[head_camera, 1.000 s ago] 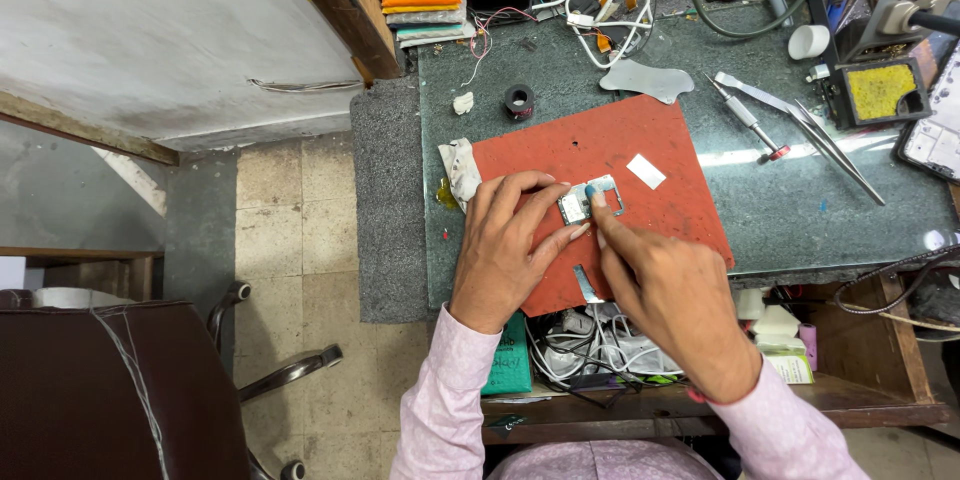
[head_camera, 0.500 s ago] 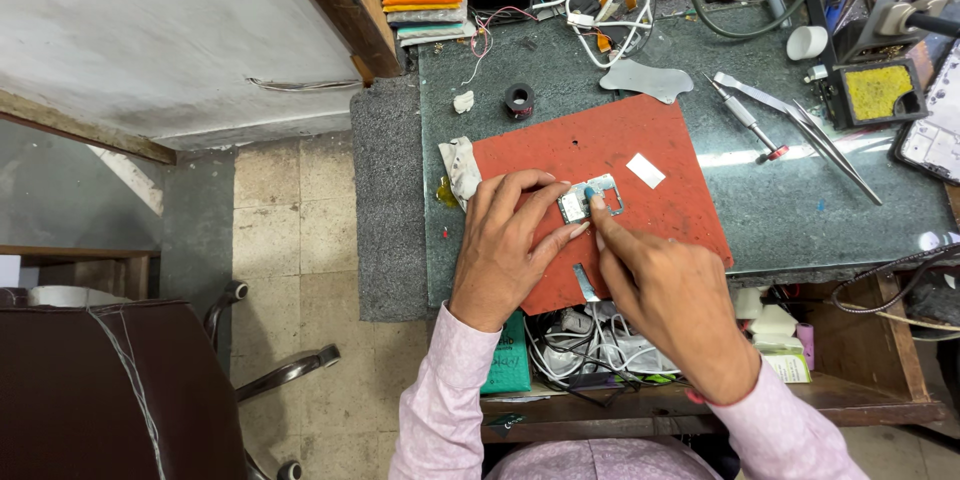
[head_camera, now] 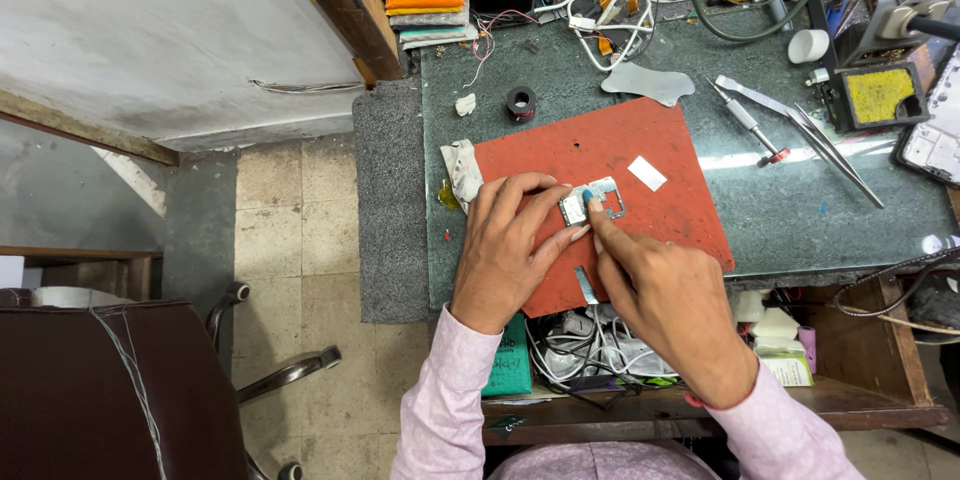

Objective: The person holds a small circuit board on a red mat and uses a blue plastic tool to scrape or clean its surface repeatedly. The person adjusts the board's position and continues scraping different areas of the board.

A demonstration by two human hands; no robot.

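Green bench, red mat [head_camera: 640,155] | left hand [head_camera: 505,255], right hand [head_camera: 665,300] pinching metal part [head_camera: 592,202] mid-mat | edges free

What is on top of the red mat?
On the red mat: a small metal part pinched by left hand and right hand, a white slip, a metal strip. The hands cover the rest.

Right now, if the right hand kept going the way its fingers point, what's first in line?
The right hand points up-left, fingertips already at the small metal part on the red mat. It meets that part first, with the left hand fingers just beyond; contact height is unclear.
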